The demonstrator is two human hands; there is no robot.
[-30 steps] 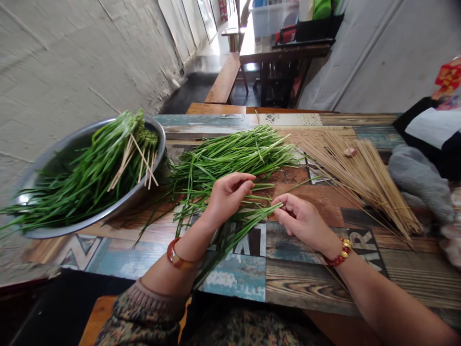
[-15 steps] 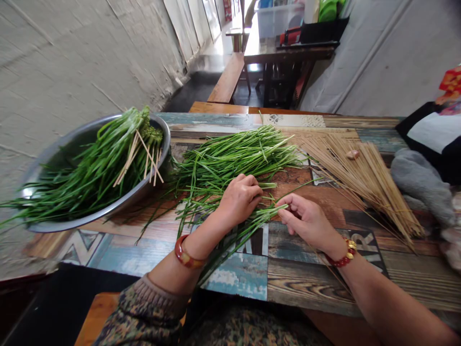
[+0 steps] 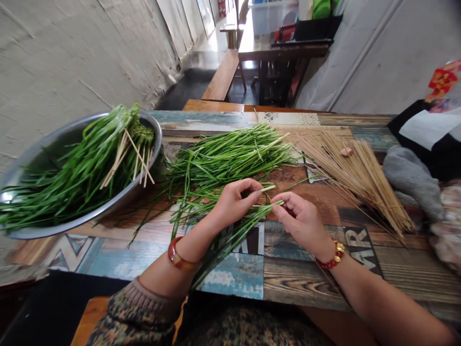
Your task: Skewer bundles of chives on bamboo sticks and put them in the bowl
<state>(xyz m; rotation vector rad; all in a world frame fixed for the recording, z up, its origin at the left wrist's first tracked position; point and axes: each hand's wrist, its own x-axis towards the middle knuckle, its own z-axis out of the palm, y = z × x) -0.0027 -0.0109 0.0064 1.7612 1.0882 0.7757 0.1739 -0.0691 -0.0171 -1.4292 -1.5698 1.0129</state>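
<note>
Between the thumb and fingers of my right hand [image 3: 300,218] are the pale ends of several garlic chives [image 3: 248,226], whose green leaves trail toward the table's front edge. A thin bamboo skewer [image 3: 333,281] passes under this hand, its tip showing near the chive ends. Close by on the left, my left hand [image 3: 234,202] is closed with its fingertips on another chive stalk [image 3: 268,188]; part of that stalk is hidden behind the fingers. Just beyond both hands lies a loose heap of garlic chives [image 3: 230,154].
A steel basin [image 3: 157,144] at the left holds chives bunched on skewers [image 3: 139,158]. Many loose bamboo skewers [image 3: 374,187] lie at the right, a small clove-like piece [image 3: 346,152] on them. Beside them are a grey cloth [image 3: 408,170] and a bag [image 3: 452,226].
My left hand has turned, its thumb now showing toward the chive ends. My right hand keeps its pinch on the chives. The whole view has shifted slightly.
</note>
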